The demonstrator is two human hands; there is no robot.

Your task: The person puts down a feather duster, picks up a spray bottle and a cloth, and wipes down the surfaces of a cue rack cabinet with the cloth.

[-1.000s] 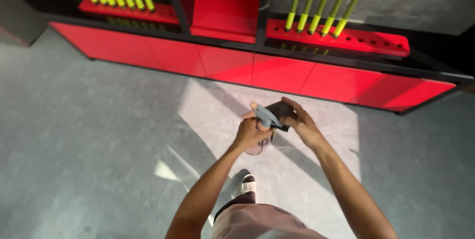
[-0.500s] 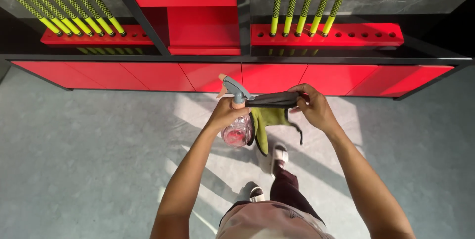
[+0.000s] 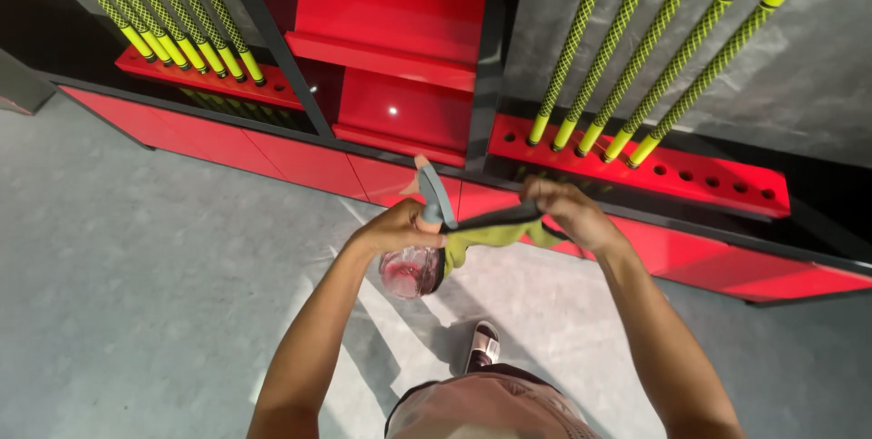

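Fingers of my left hand (image 3: 392, 230) wrap the spray bottle (image 3: 413, 262) (pink liquid inside), while my right hand (image 3: 565, 212) pinches the green-and-black cloth (image 3: 490, 228) taut.

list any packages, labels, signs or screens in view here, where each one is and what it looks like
No labels, signs or screens show.
Spray bottle: the only container, gripped in the left hand in front of the red cabinet; clear rounded body with pinkish liquid, grey trigger head.
Cloth: not a package, stretched from the bottle to the right hand; yellow-green with a dark edge.
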